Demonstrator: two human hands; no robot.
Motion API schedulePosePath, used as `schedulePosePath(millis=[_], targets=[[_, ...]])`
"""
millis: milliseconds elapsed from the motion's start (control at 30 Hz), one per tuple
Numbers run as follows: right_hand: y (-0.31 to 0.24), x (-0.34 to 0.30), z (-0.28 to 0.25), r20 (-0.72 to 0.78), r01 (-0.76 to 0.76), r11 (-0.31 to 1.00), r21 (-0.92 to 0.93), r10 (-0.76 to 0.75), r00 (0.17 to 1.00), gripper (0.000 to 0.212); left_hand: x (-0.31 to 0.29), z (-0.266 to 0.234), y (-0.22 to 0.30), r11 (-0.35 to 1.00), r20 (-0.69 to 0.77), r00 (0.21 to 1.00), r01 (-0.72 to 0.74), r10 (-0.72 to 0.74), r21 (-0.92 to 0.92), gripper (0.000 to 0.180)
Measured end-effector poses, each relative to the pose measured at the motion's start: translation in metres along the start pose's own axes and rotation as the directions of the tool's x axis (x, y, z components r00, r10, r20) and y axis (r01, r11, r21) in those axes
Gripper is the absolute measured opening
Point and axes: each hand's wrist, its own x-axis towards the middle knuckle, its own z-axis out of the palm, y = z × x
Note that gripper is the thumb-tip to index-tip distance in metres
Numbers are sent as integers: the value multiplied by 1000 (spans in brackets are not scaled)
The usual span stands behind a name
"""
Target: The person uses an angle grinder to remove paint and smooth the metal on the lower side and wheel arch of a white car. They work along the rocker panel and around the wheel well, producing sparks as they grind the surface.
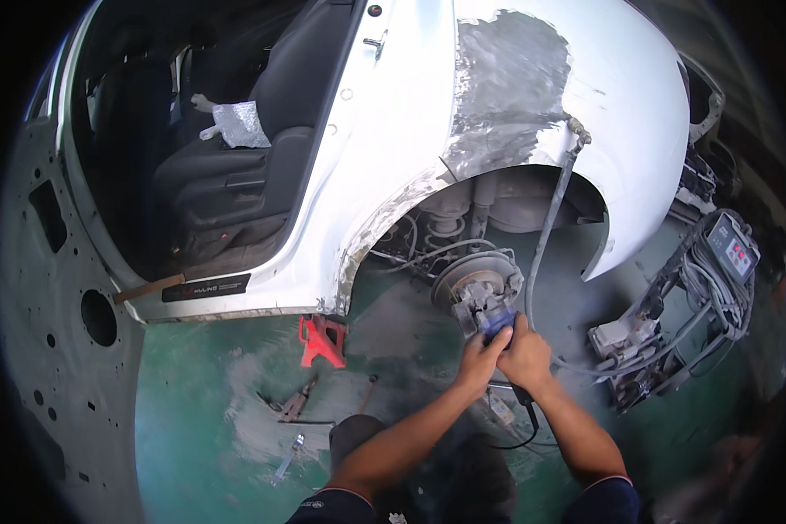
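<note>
A green painted floor (192,419) spreads across the near scene, dusted pale grey towards its middle. A white car body (393,131) fills the far side, its rear panel sanded to bare grey. Through the open doorway on the left sit dark seats (227,175). Daylight falls evenly.

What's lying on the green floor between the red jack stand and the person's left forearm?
In the head view, between the red jack stand and the left forearm, a slim dark rod-like tool lies on dusty green floor; pliers sit further left.
</note>
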Motion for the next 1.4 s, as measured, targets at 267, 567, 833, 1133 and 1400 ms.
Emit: schedulePosePath(millis=[267, 567, 833, 1133, 1400], targets=[[-13, 15, -48, -69, 151, 988, 0, -151, 986, 45, 2, 32, 46, 994, 37, 994, -107, 107, 1, 44], [-51, 53, -119, -166, 205, 971, -121, -223, 961, 39, 18, 78, 119, 965, 77, 967, -231, 242, -124, 45], [-77, 76, -152, -228, 179, 968, -173, -217, 949, 39, 42, 92, 157, 964, 190, 950, -224, 249, -143, 42], [-90, 97, -162, -259, 190, 960, -204, -240, 936, 42, 56, 96, 180, 953, 212, 934, -259, 289, -159, 44], [-96, 116, -166, -256, 216, 948, -233, -274, 927, 41, 74, 96, 190, 932, 225, 918, -272, 325, -239, 44]])
